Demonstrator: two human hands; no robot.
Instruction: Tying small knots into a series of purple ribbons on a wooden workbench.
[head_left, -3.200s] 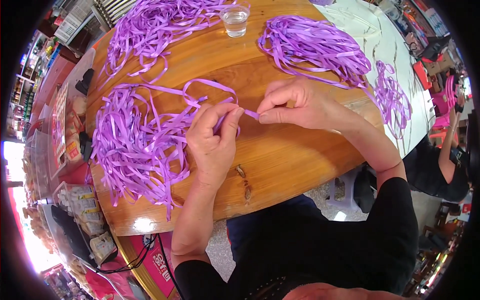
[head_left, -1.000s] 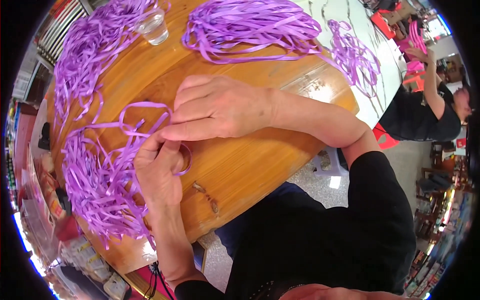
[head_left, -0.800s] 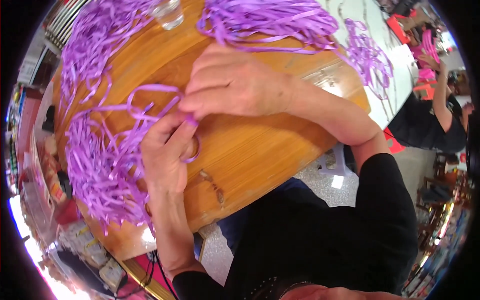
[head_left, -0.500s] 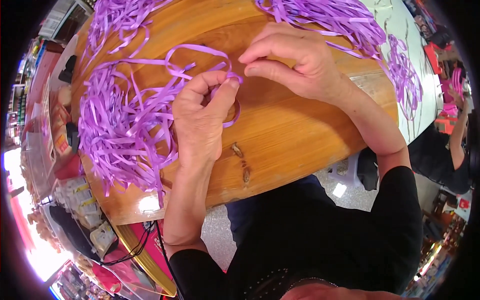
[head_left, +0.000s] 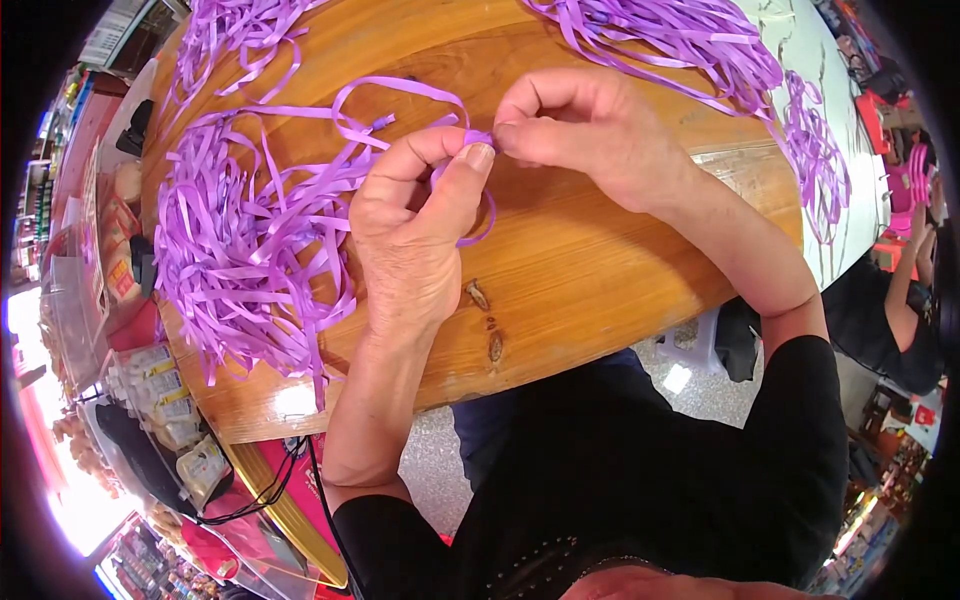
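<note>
Between thumb and index finger, my left hand (head_left: pixel 415 215) pinches a purple ribbon (head_left: pixel 478 138) at a small bunched spot. One loop of that ribbon arches over the hand, and another hangs below the fingertips. My right hand (head_left: pixel 590 135) is closed in a pinch right beside the left fingertips, at the bunched spot. Whether its fingers hold a ribbon end is hidden. Left of my left hand, a large tangled heap of purple ribbons (head_left: pixel 240 250) lies on the wooden table (head_left: pixel 560 290), with a strand running toward the held piece.
More purple ribbons (head_left: pixel 690 50) lie at the far right of the table, and another bundle (head_left: pixel 240 40) at the far left. A small bunch (head_left: pixel 815 150) rests on the white marbled surface (head_left: pixel 850 200). Another person (head_left: pixel 890 320) in black sits at the right. Packaged goods (head_left: pixel 165 395) stand at the left.
My right hand has moved down and left, its fingertips closing in beside the left fingertips. My left hand has shifted slightly right and up with the ribbon.
</note>
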